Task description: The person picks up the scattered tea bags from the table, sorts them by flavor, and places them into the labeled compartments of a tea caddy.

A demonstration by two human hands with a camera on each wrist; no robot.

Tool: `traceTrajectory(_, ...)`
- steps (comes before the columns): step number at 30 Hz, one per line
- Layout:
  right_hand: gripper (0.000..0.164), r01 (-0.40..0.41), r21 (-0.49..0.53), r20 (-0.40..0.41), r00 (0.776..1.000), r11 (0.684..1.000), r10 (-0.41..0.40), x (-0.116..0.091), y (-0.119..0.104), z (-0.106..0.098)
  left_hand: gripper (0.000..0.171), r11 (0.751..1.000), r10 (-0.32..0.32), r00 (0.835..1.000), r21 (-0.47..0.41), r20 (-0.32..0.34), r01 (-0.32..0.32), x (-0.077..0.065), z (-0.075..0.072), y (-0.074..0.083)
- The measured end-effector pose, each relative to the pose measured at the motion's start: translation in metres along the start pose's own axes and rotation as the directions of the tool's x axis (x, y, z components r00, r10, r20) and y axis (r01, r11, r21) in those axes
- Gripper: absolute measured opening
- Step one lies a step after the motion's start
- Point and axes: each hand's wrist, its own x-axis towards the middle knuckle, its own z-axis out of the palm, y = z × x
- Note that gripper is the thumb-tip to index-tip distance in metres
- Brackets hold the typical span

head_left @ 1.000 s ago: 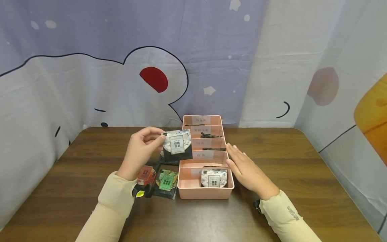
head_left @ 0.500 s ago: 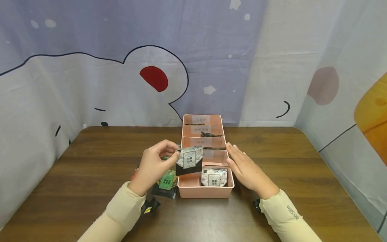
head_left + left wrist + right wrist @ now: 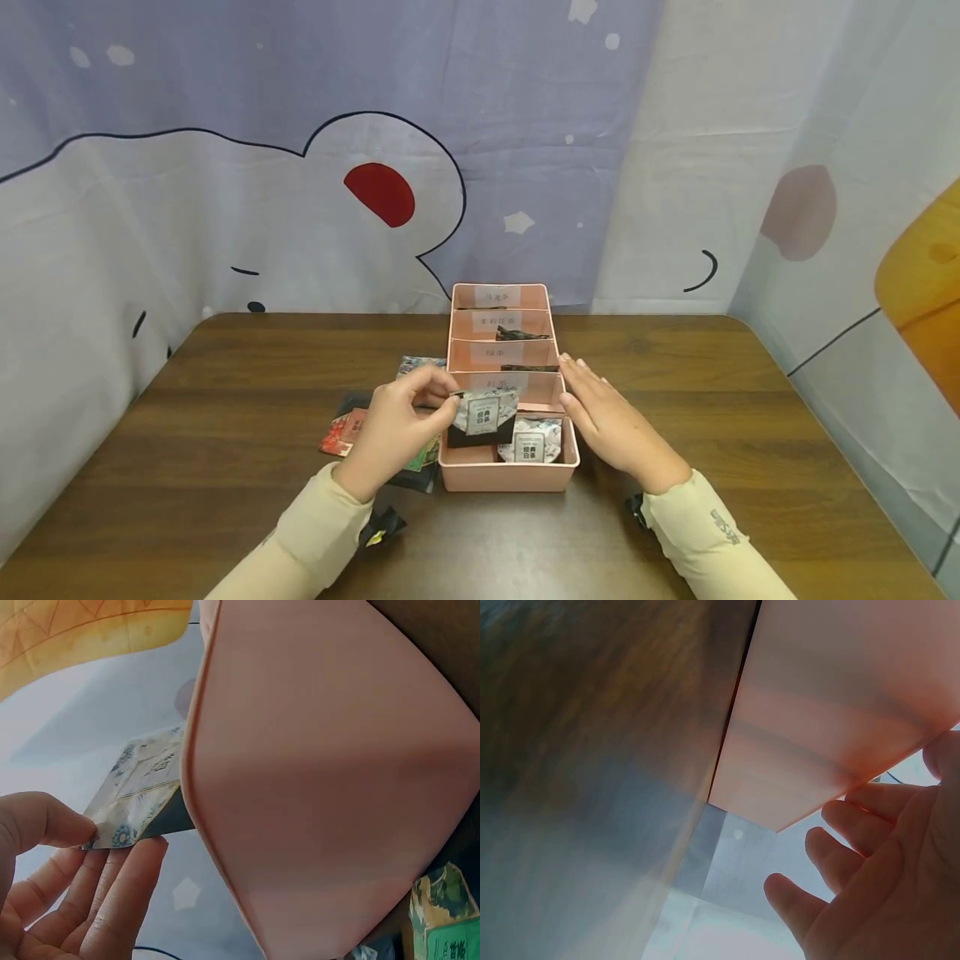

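Observation:
My left hand point(image 3: 396, 427) pinches a white-and-black tea sachet point(image 3: 486, 414) by its left edge. In the head view the sachet hangs over the front compartment of a long pink divided box point(image 3: 508, 479), left of another white-patterned sachet point(image 3: 531, 442) standing inside. The left wrist view shows thumb and fingers on the held sachet point(image 3: 139, 787), whose far part is hidden behind the box wall point(image 3: 322, 765). With fingers extended, my right hand point(image 3: 621, 423) rests along the box's right side; in the right wrist view its fingertips are at the wall's rim.
Left of the box lie a red sachet point(image 3: 349, 427), a bluish sachet point(image 3: 420, 364) and a green-labelled sachet point(image 3: 448, 937), partly covered by my left hand in the head view. Dark sachets point(image 3: 521, 334) stand in rear compartments with paper labels. A printed curtain point(image 3: 525, 167) hangs behind the table.
My left hand has carried the sachet right and down, from beside the box to over its front compartment. The right hand has stayed at the box's side.

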Motion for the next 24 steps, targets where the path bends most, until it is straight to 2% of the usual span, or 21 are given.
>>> traceTrajectory(7, 0.056, 0.001, 0.001, -0.004, 1.0, 1.0, -0.001, 0.0, -0.001, 0.0, 0.008, 0.998, -0.027, 0.994, -0.055, 0.103, 0.033, -0.004, 0.011, -0.001)
traceTrajectory(11, 0.055, 0.007, 0.005, -0.008, 1.0, 1.0, -0.007, 0.001, -0.002, 0.0, 0.007, 0.997, -0.03, 0.99, -0.073, 0.135, 0.04, -0.004, 0.014, -0.001)
traceTrajectory(16, 0.055, 0.009, 0.001, -0.01, 1.0, 1.0, -0.009, 0.001, -0.001, 0.001, 0.008, 0.996, -0.029, 0.993, -0.079, 0.11, 0.038, 0.0, 0.005, 0.0)
traceTrajectory(24, 0.055, -0.002, 0.007, 0.006, 1.0, 1.0, 0.002, 0.001, -0.003, -0.002, 0.011, 0.999, -0.035, 0.999, 0.037, 0.033, 0.034, 0.009, -0.021, -0.005)
